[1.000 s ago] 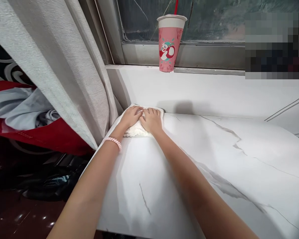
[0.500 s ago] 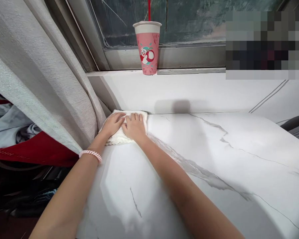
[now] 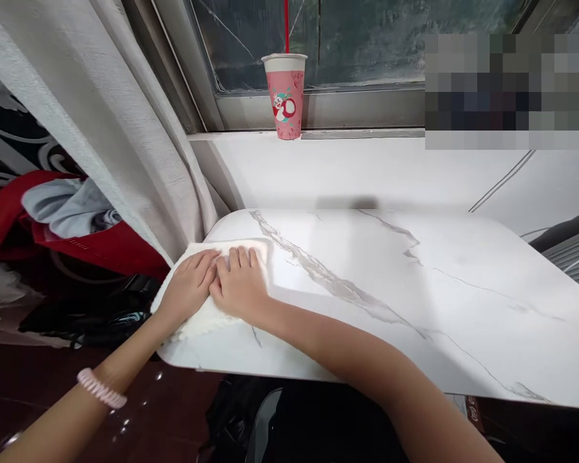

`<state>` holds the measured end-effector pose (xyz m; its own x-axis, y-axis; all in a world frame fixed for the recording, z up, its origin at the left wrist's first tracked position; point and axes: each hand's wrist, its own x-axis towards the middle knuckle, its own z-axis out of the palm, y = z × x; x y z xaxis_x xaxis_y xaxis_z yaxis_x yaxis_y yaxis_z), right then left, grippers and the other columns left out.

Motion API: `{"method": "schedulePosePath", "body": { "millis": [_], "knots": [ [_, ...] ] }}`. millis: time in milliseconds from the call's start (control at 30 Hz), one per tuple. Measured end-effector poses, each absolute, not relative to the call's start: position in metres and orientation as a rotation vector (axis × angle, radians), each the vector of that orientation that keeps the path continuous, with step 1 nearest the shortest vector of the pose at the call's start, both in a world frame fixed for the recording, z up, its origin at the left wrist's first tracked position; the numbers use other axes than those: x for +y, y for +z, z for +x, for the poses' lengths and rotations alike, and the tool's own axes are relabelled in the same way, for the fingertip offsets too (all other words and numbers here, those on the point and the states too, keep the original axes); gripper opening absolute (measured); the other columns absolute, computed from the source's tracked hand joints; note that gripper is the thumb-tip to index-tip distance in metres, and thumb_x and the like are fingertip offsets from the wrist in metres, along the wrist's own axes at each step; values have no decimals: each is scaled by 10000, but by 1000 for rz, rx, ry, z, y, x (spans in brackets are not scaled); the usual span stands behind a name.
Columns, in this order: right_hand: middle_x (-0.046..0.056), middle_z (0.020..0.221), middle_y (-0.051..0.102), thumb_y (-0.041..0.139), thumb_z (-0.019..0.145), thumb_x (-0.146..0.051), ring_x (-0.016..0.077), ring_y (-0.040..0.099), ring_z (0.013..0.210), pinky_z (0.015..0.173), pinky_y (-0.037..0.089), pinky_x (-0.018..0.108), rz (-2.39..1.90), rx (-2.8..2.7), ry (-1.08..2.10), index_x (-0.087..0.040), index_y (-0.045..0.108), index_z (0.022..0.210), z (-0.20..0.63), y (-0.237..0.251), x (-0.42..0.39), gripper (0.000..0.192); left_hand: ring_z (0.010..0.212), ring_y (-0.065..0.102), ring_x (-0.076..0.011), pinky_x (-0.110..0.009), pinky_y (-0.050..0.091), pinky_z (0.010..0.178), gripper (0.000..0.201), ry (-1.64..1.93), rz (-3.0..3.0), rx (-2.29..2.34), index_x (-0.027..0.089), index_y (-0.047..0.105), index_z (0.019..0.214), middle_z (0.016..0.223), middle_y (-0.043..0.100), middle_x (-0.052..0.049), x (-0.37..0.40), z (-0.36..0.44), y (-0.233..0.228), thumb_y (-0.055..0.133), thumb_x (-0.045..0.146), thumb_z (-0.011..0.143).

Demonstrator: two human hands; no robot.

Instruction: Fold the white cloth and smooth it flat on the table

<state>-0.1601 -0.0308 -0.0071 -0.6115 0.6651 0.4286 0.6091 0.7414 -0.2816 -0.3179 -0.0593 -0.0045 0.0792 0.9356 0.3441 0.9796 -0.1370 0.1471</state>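
A white cloth [image 3: 207, 321] lies spread on the left end of a white, marble-patterned table [image 3: 328, 257]. Pressing flat on its left part is my left hand [image 3: 188, 283], fingers stretched out. My right hand [image 3: 241, 280] rests flat on the cloth just beside it, fingers extended, with the two hands touching or nearly so. A pink coil band [image 3: 101, 388] circles my left wrist. The cloth's left edge reaches the rounded table end.
A pink paper cup [image 3: 287, 96] with a red straw stands on the window ledge behind the table. A pale curtain [image 3: 125, 109] hangs at the left, near a red bag [image 3: 96, 247] with clothes. A ribbed grey object [image 3: 576, 251] is at the right.
Both hands have drawn the cloth from the table's far left corner toward me, along the left end. The view has shifted, showing more of the near edge and the floor.
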Motion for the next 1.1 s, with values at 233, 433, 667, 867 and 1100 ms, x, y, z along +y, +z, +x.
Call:
{"method": "schedulePosePath", "body": {
  "millis": [233,433,667,867,1100],
  "knots": [
    [268,1498,430,407,993,-339,387,353,1423,1178,212,586,-821,-2533,217,-23,472,1408,-137,-5,-77,525,1261,511,-282,-486,369,1112,460,-501,-2092,-2091,186,495,1299,1325,578,-129,-122,-292,-7,190,368,1006],
    [268,1495,432,442,972,-322,401,363,1410,1177,197,598,-800,-2588,237,-17,468,1413,-140,-3,-65,537,1208,544,-283,-474,410,1062,413,-499,-2073,-2091,181,510,1251,1274,605,-127,-111,-293,-4,228,320,983],
    [199,1418,533,437,970,-307,357,434,1338,1158,247,555,-858,-2488,158,-80,542,1358,-143,-10,3,461,1188,548,-306,-483,419,1035,411,-456,-2059,-2110,146,539,1221,1244,612,-158,-38,-293,-5,237,278,975],
    [172,1428,525,402,992,-291,327,411,1350,1167,227,536,-1015,-2486,169,-114,540,1377,-148,-8,84,446,1222,535,-301,-469,392,1073,396,-424,-2071,-2142,150,564,1228,1288,609,-148,60,-291,1,290,244,959],
    [153,1486,472,384,1009,-317,305,359,1393,1203,166,502,-1159,-2446,198,-127,503,1420,-144,-8,125,469,1218,530,-323,-479,395,1064,434,-371,-2153,-2063,131,558,1271,1308,596,-169,117,-286,1,275,250,964]
  ]
}}
